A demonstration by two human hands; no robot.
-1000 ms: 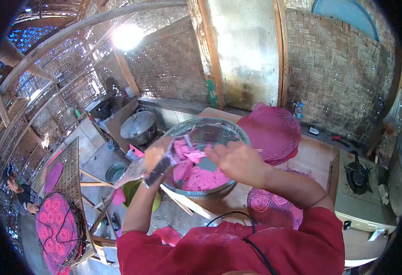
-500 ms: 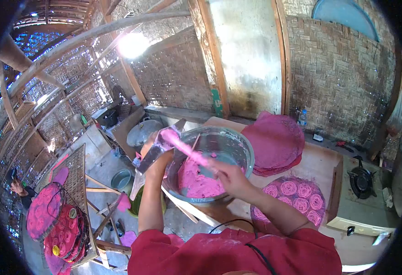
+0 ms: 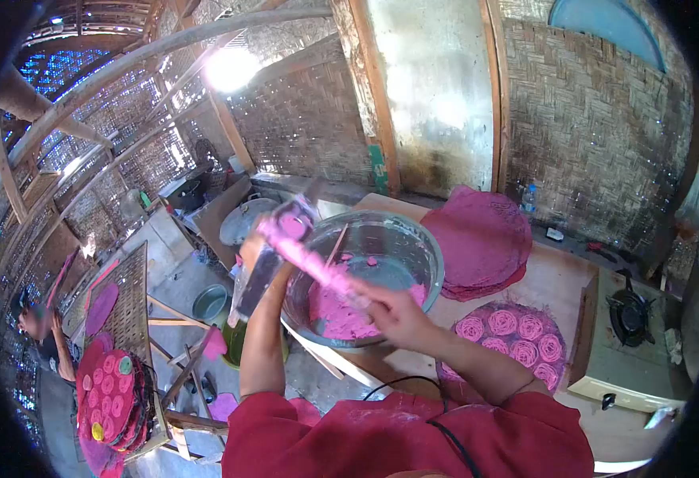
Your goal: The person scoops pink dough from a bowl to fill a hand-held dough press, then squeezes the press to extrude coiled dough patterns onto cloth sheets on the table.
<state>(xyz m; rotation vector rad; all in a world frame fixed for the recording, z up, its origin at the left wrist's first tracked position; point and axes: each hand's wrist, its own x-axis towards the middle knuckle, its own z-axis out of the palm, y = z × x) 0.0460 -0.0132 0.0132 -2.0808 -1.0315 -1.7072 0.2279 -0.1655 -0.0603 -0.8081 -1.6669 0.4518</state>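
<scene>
My left hand is wrapped round a dark press-like tool with a round opening at its upper end, above the tub's left rim. Much of that hand is hidden by the tool. My right hand grips the lower end of a pink-smeared stick. The stick's far end meets the round opening. Beneath both hands stands a large grey tub holding soft pink dough. A thin stick leans inside the tub.
Stacked pink round mats lie behind the tub. A round mat with pink coiled rosettes lies at right, beside a gas stove. Several rosette mats rest on a woven rack at left, near another person.
The pink-smeared stick and the tool have shifted and tilted slightly. At left, the other person has lifted a pink mat off the pile, baring rosettes below.
</scene>
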